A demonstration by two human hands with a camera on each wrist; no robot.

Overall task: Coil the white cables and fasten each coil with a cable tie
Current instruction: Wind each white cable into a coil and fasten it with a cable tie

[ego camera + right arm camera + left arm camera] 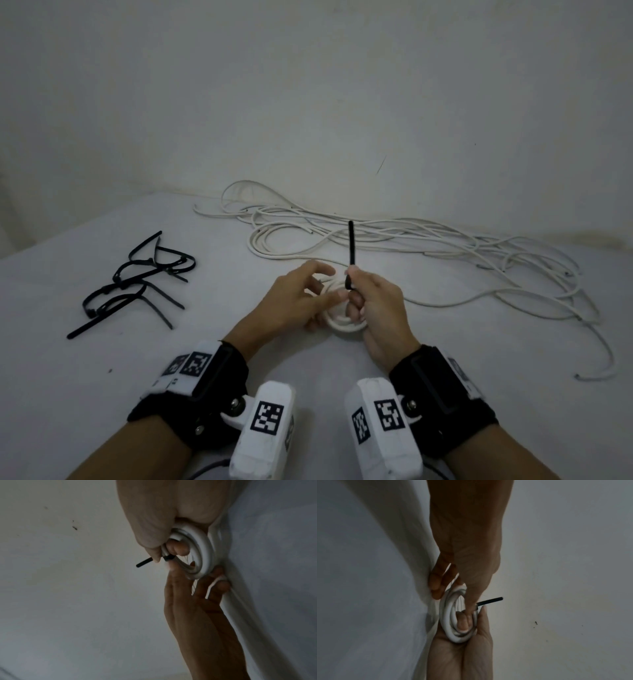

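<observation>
at the centre of the white table, both hands work on one small coil of white cable, held just above the surface.

right hand: thumb and forefinger pinch a black cable tie, whose free end stands upright above the knuckles. the lower fingers curl through the middle of the coil. in the right wrist view the tie passes under the thumb tip, and its black head lies against the turns of the coil.

left hand: fingers extended and slightly spread. the forefinger tip touches the coil beside the tie; the other fingers support the coil's outer edge. in the left wrist view the forefinger lies across the coil with its tip beside the tie.

behind the hands, a loose tangle of white cables spreads to the right along the base of the wall. on the left part of the table, well apart from the hands, lies a pile of black cable ties.
</observation>
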